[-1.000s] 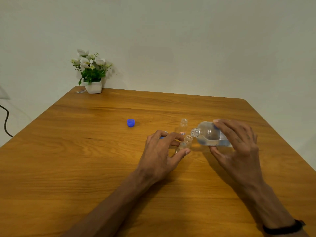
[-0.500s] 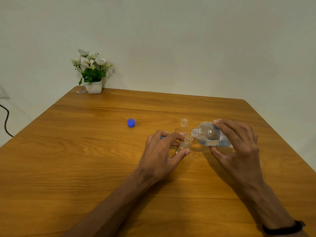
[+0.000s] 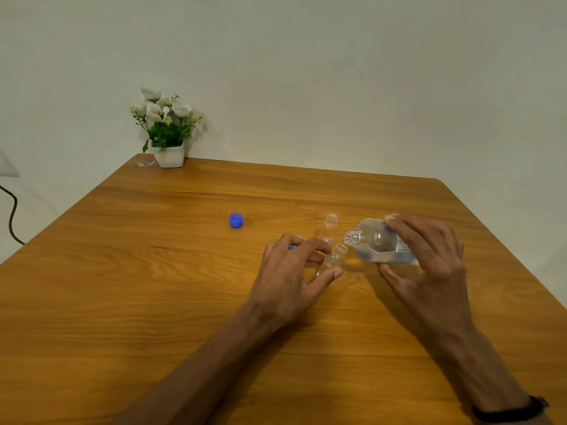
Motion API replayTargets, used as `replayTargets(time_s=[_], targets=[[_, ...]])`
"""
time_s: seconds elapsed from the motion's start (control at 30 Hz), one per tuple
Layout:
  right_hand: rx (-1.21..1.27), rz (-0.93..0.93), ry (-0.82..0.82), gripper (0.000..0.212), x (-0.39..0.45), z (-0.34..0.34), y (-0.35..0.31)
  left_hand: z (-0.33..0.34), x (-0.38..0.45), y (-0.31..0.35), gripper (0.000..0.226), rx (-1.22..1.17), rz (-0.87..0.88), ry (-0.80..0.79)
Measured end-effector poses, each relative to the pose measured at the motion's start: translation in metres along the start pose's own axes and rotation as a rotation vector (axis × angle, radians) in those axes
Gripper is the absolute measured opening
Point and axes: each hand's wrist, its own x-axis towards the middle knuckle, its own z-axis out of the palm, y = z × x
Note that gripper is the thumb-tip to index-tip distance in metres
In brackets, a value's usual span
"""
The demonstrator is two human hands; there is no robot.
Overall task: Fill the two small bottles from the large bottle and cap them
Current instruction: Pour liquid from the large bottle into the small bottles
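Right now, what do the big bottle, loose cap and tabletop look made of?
Large bottle: clear, glossy, likely thin plastic; liquid shows through.
Blue cap: opaque plastic, ridged skirt as far as visible.
Table: wood or wood-look laminate, satin finish; grain pattern visible, can't tell which.

A bright blue cap (image 3: 236, 219) sat at centre frame on an orange-brown, wood-grained desk (image 3: 122, 271). White flowers (image 3: 162, 110) with green leaves stood in a white pot (image 3: 170, 156), upper left. A black wristband (image 3: 509, 411) showed lower right.
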Motion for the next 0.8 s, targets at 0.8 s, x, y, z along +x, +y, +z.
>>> replayTargets(time_s=[0.8], targets=[[0.005,0.002,0.001,0.081,0.0004,-0.0022,-0.0016,0.0008,0.0005,0.0008,0.042,0.001,0.002,0.010]])
